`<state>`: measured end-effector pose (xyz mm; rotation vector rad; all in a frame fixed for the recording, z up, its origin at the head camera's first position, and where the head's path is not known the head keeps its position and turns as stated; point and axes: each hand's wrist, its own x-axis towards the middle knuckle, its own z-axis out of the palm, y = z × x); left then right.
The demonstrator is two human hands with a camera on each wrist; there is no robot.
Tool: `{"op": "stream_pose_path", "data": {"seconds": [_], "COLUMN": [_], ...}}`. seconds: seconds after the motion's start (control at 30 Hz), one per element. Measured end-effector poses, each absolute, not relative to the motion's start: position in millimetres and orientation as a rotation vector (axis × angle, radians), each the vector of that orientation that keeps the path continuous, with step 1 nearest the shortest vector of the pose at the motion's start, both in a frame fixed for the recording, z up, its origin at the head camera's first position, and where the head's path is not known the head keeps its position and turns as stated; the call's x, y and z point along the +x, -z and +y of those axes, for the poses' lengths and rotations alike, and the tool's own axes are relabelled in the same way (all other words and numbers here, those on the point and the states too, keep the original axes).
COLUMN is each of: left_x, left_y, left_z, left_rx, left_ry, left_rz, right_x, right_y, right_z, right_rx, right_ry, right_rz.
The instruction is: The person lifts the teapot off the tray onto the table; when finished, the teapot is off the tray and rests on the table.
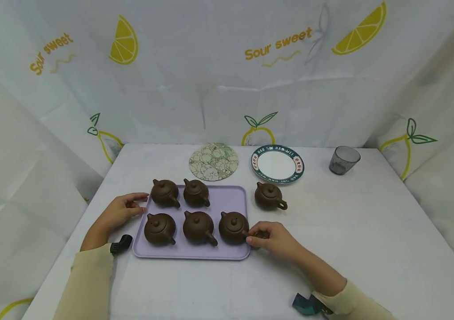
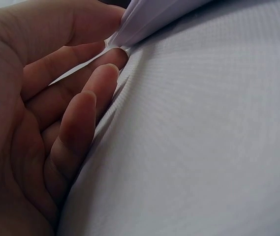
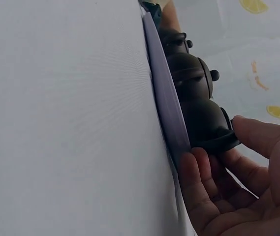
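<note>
**Right hand [image 1: 271,238] on the front-right brown teapot [image 1: 232,227], left hand [image 1: 121,211] at the lilac tray [image 1: 228,200]**

Your right fingers pinch that teapot's handle [image 3: 223,143]; pot sits at the tray's right edge. Left fingers loosely bent, touching the left rim.

Risk, my judgement: lifting by the handle alone could tilt the pot and shed its lid [image 1: 233,221]; a leftward shove could knock the front-middle teapot [image 1: 197,226], close by.

Further out: lone teapot [image 1: 268,196] on the desk [image 1: 351,213], just beside the tray, a possible snag for your right hand. Beyond it, green-rimmed plate [image 1: 276,164] and round patterned mat [image 1: 213,162]; grey glass [image 1: 344,161] well apart.
</note>
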<state>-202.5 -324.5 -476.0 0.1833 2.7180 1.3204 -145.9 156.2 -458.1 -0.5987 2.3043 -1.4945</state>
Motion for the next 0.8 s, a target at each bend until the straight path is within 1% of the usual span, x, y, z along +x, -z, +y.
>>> {"op": "stream_pose_path", "data": {"seconds": [0.43,0.7,0.8], "left_x": [-203,-203,-203], "left_y": [477,477,477], "left_z": [-323,-324,-324], "left_rx": [0.223,0.209,0.217], "left_ry": [-1.34,-1.337,-1.339], "left_rz": [2.71,2.71,2.712], "right_x": [-144,-145,-145], "right_y": [455,453,448], "right_z": [158,162,166], "right_rx": [-0.464,-0.518,-0.493], "right_ry": [1.678,1.758,1.767], "right_rz": [2.266,2.312,2.334]}}
